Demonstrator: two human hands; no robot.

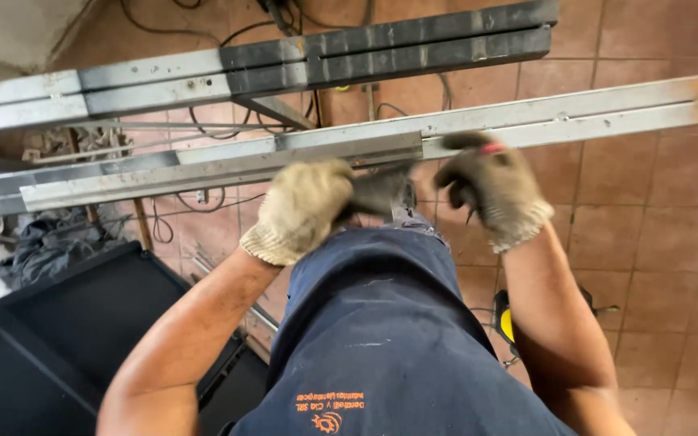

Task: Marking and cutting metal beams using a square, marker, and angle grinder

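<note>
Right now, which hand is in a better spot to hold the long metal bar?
Probably the right hand: its gloved fingers already curl over the long metal bar. The left hand sits lower, gripping something dark instead.

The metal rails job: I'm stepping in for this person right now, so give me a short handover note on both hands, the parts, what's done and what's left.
Left hand: gloved, closed on a dark tool or piece that is blurred, just below the near rail pair.
Right hand: gloved, gripping something small at the same rail's lower edge; hard to tell what.
A far rail pair lies parallel behind it. Black frame sits at lower left, cables on the tiled floor.
Done and left: cannot be read from this view.
</note>
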